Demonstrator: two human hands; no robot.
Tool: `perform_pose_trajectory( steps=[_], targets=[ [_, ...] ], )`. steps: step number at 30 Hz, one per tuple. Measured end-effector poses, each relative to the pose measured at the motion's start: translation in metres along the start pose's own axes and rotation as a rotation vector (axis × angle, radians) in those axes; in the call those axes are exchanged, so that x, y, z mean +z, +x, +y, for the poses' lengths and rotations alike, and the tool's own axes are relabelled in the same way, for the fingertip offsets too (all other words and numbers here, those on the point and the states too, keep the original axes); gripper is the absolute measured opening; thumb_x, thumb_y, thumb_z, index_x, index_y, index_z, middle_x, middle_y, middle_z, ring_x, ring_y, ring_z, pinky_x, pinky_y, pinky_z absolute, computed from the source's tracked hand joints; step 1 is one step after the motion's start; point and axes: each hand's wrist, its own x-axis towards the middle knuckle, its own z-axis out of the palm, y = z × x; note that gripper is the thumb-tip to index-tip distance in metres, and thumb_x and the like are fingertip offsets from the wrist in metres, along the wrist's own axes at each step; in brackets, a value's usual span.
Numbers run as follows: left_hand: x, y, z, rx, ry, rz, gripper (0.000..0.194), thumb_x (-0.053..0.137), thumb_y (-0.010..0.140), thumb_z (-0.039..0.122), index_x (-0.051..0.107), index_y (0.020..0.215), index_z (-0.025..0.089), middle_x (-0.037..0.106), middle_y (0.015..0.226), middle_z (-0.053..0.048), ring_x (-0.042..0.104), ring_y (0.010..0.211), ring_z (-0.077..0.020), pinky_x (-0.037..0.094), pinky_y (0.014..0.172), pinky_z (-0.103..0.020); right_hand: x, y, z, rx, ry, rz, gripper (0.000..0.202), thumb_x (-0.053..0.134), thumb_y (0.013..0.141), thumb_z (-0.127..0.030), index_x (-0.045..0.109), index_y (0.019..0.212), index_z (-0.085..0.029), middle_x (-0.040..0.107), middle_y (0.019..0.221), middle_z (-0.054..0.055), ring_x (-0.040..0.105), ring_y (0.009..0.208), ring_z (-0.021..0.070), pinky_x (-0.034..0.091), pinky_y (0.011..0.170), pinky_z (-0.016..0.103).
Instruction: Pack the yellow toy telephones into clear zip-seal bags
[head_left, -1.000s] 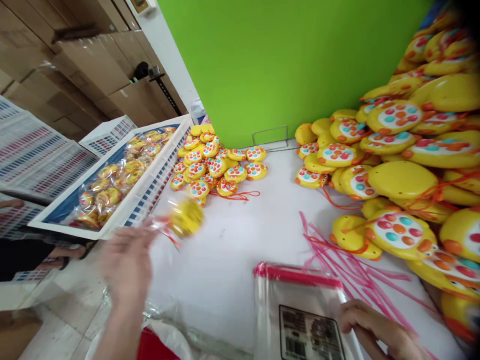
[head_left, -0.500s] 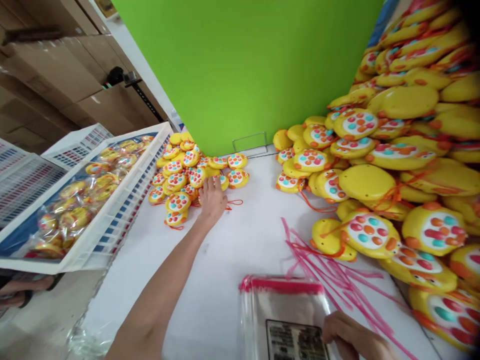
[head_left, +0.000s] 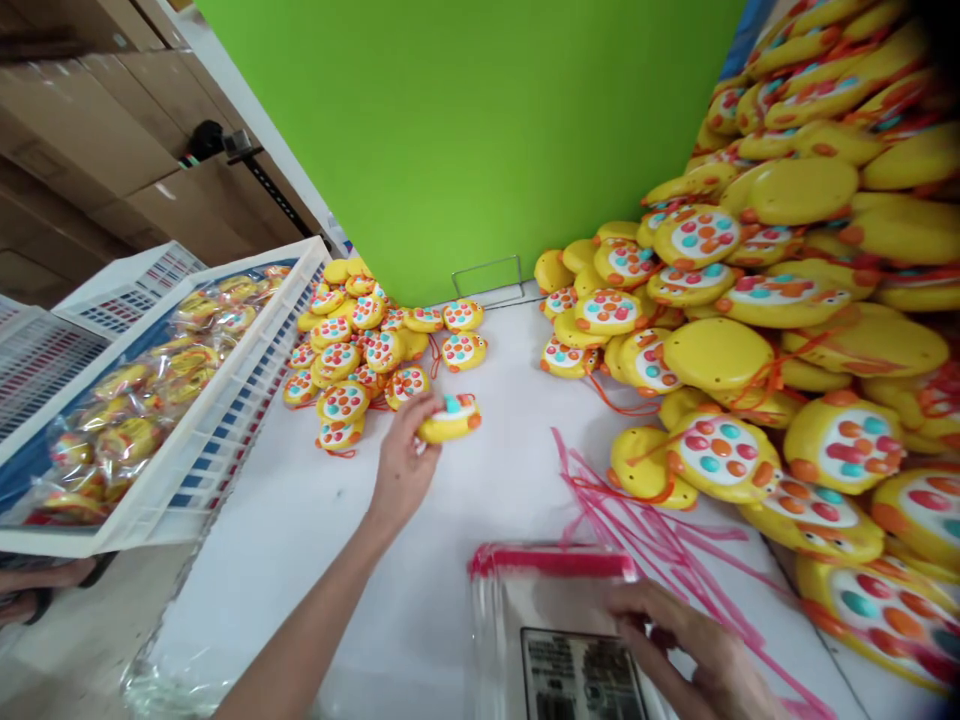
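Observation:
My left hand [head_left: 405, 465] pinches a yellow duck-shaped toy [head_left: 452, 418] by its left end, just above the white table. Red, orange and teal dots cover the toy's white side, which is tilted away. Beyond it sits a small pile of the same toys [head_left: 343, 358]. A stack of clear plastic bags [head_left: 491, 640] with a pink top edge and a printed black panel lies at the front. At the stack's right side, my right hand [head_left: 686, 640] has its fingers bent with thumb and fingertips close together on the top bag; the fingertips are slightly blurred.
A large heap of yellow toys [head_left: 720, 350] rises at the right. Pink strips [head_left: 675, 550] lie beside the bags. A green panel [head_left: 480, 150] with a wire holder [head_left: 487, 278] stands behind. On the left is a white crate [head_left: 247, 385] of bagged toys; a person's legs [head_left: 52, 578] show below.
My left hand has drawn back from the small pile with a toy between its fingers. My right hand has shifted slightly up and left over the bags, and its fingers have extended.

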Motion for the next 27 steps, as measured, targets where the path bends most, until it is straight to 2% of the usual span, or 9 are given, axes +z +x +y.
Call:
perform_pose_trajectory(
  steps=[4,8,11,14,16,19,21,24,27],
  targets=[
    [0.013,-0.065,0.042,-0.266,-0.618,-0.205,0.039,0.059,0.068,0.005,0.065,0.103,0.023,0.056,0.124,-0.006,0.053,0.116,-0.0228,0.042,0.098,-0.034,0.005,0.015,-0.008,-0.068,-0.061,0.164,0.036,0.053,0.089,-0.030,0.044,0.124,-0.027,0.062,0.111,0.005,0.065,0.084,0.0131,0.056,0.071,0.022],
    [0.028,-0.100,0.072,-0.417,-0.892,-0.373,0.037,0.065,0.067,0.003,0.068,0.097,0.024,0.058,0.121,-0.005,0.050,0.120,-0.0222,0.040,0.099,-0.029,0.014,0.024,-0.019,-0.189,-0.140,0.248,0.046,0.056,0.086,-0.026,0.040,0.129,-0.025,0.050,0.132,0.011,0.052,0.119,0.0214,0.054,0.087,0.033],
    [0.035,-0.111,0.086,-0.483,-0.962,-0.420,0.034,0.067,0.065,0.003,0.069,0.093,0.023,0.058,0.122,-0.004,0.049,0.120,-0.0216,0.040,0.098,-0.027,0.018,0.022,-0.025,-0.263,-0.179,0.254,0.039,0.052,0.086,-0.018,0.043,0.123,-0.023,0.052,0.129,0.011,0.055,0.116,0.0195,0.052,0.091,0.033],
    [0.036,-0.116,0.092,-0.543,-0.915,-0.420,0.042,0.069,0.068,0.008,0.064,0.107,0.024,0.057,0.123,-0.006,0.053,0.114,-0.0209,0.042,0.096,-0.028,0.018,0.016,-0.024,-0.320,-0.186,0.259,0.035,0.048,0.085,-0.011,0.043,0.118,-0.023,0.058,0.117,0.010,0.059,0.108,0.0173,0.053,0.088,0.029],
    [0.031,-0.120,0.091,-0.631,-0.861,-0.448,0.052,0.066,0.072,0.015,0.053,0.122,0.024,0.062,0.111,-0.007,0.062,0.089,-0.0163,0.050,0.078,-0.025,0.016,0.013,-0.021,-0.325,-0.218,0.282,0.035,0.048,0.083,-0.010,0.044,0.117,-0.022,0.058,0.114,0.010,0.059,0.105,0.0181,0.053,0.086,0.030],
    [0.013,-0.126,0.086,-0.715,-0.697,-0.519,0.039,0.058,0.081,0.028,0.055,0.119,0.019,0.064,0.077,-0.002,0.050,0.052,-0.0084,0.042,0.048,-0.018,0.012,0.010,-0.015,-0.297,-0.288,0.299,0.035,0.048,0.082,-0.009,0.046,0.115,-0.021,0.057,0.112,0.010,0.059,0.101,0.0193,0.054,0.082,0.030],
    [-0.002,-0.127,0.086,-0.647,-0.506,-0.502,0.027,0.055,0.083,0.032,0.064,0.103,0.017,0.061,0.068,-0.001,0.048,0.050,-0.0083,0.039,0.046,-0.017,0.009,0.009,-0.011,-0.280,-0.327,0.297,0.037,0.049,0.081,-0.009,0.047,0.115,-0.021,0.057,0.110,0.010,0.059,0.099,0.0197,0.054,0.079,0.030],
    [-0.021,-0.126,0.095,-0.416,-0.270,-0.453,0.017,0.054,0.084,0.027,0.068,0.086,0.019,0.064,0.069,-0.001,0.054,0.059,-0.0104,0.041,0.052,-0.017,0.010,0.007,-0.009,-0.276,-0.342,0.271,0.036,0.050,0.081,-0.010,0.048,0.116,-0.021,0.059,0.109,0.009,0.059,0.098,0.0201,0.054,0.081,0.032],
    [-0.024,-0.121,0.111,-0.162,-0.230,-0.447,0.014,0.053,0.084,0.019,0.067,0.083,0.020,0.066,0.070,-0.001,0.058,0.060,-0.0102,0.044,0.056,-0.016,0.013,0.004,-0.010,-0.270,-0.315,0.210,0.037,0.050,0.082,-0.010,0.049,0.117,-0.023,0.059,0.111,0.008,0.059,0.102,0.0202,0.053,0.084,0.033]
  ],
)
